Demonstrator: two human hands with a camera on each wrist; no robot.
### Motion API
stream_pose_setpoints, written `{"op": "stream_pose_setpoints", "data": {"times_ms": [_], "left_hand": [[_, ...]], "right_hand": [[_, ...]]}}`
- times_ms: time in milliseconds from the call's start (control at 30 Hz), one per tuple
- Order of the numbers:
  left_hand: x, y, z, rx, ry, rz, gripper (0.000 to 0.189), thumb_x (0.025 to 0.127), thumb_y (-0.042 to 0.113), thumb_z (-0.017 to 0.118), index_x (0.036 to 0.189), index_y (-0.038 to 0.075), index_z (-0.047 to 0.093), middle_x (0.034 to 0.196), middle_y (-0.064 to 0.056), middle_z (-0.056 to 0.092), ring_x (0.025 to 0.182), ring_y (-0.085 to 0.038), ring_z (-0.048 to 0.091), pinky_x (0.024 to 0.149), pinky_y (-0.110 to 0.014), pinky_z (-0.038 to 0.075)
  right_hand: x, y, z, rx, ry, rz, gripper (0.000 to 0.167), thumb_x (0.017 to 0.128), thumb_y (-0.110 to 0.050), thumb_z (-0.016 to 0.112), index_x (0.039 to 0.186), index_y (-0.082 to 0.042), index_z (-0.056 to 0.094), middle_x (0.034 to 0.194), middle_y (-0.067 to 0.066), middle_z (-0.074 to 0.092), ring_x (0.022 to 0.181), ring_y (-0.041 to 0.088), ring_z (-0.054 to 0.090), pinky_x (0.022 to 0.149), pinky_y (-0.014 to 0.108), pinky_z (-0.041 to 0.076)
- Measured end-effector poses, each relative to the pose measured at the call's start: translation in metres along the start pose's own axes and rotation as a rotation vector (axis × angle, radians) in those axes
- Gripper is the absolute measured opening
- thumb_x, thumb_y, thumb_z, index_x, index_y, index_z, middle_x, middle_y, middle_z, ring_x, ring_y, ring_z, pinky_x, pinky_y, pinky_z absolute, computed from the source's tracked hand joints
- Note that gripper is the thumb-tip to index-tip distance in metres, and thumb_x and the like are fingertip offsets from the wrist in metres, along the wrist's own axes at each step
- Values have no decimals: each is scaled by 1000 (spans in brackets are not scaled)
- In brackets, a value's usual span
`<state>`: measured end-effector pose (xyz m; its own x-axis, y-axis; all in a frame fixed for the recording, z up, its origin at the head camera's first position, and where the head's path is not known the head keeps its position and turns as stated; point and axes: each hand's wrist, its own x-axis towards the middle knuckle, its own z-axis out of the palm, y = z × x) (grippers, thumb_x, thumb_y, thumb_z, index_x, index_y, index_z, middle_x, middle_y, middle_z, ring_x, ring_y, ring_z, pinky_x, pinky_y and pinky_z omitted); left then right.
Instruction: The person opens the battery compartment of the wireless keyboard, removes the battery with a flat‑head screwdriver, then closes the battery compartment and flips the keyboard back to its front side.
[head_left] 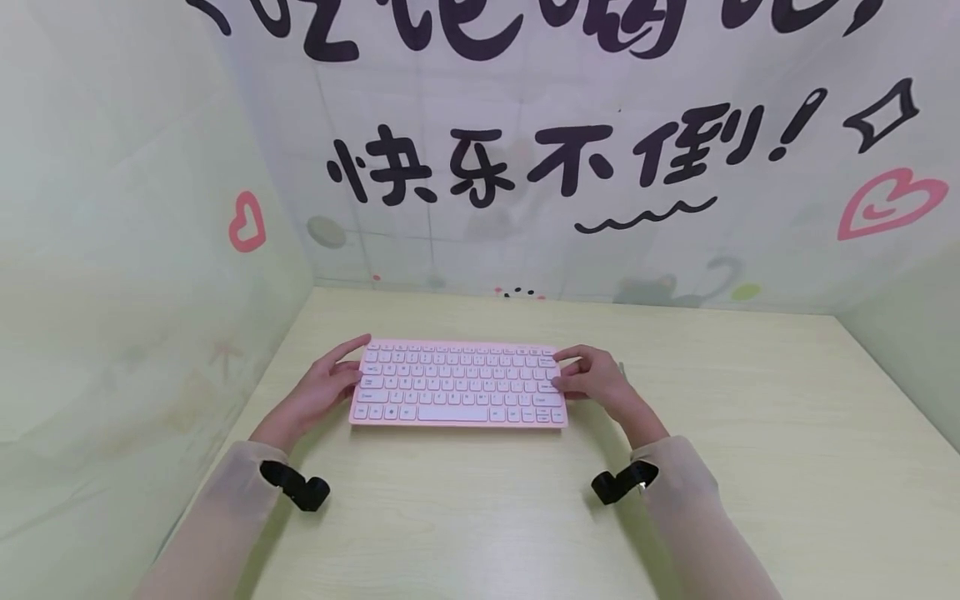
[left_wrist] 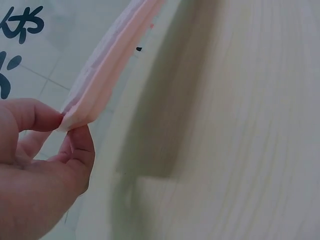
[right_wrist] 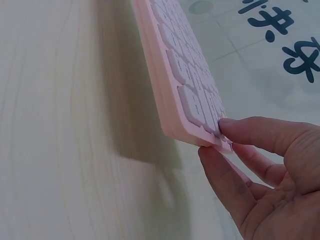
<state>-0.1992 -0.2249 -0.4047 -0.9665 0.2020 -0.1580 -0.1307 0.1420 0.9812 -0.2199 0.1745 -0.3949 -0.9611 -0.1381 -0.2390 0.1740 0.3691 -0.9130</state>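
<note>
A pink keyboard [head_left: 457, 385] with white keys is held level between both hands, keys facing up. My left hand [head_left: 324, 387] grips its left edge, one finger reaching toward the far corner. In the left wrist view the hand [left_wrist: 47, 160] pinches a corner of the pink keyboard [left_wrist: 97, 82], whose shadow falls on the table apart from it. At the right edge, my right hand [head_left: 597, 380] holds the other end. The right wrist view has that hand [right_wrist: 272, 167] pinching the keyboard [right_wrist: 160, 95] near its corner keys, with a shadow on the table below.
The light wood table [head_left: 465, 517] lies beneath the hands. A pale back wall [head_left: 465, 250] with black lettering and pink hearts rises behind it, and a side wall [head_left: 135, 292] borders it on the left. Black wrist cameras sit at both sleeves.
</note>
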Motion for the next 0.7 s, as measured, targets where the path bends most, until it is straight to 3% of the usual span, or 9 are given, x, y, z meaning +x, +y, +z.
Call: {"op": "stream_pose_setpoints", "data": {"times_ms": [433,700], "left_hand": [[-1,8,4,-60,-15,1,51,97,5,37,146,15,26,139,-17,37,99,-14,53,77,-22,47],[-4,12,4,-138,-79,-7,52,98,12,43,146,22,25,128,-14,48,91,-20,62,72,-32,52]], "right_hand": [[5,1,-5,-27,25,34,44,80,-2,69,121,-1,53,93,14,56,74,18,59,68,30,53],[3,-1,-9,-48,38,33,43,81,-2,68,121,-2,53,94,15,56,75,20,58,68,30,53]]}}
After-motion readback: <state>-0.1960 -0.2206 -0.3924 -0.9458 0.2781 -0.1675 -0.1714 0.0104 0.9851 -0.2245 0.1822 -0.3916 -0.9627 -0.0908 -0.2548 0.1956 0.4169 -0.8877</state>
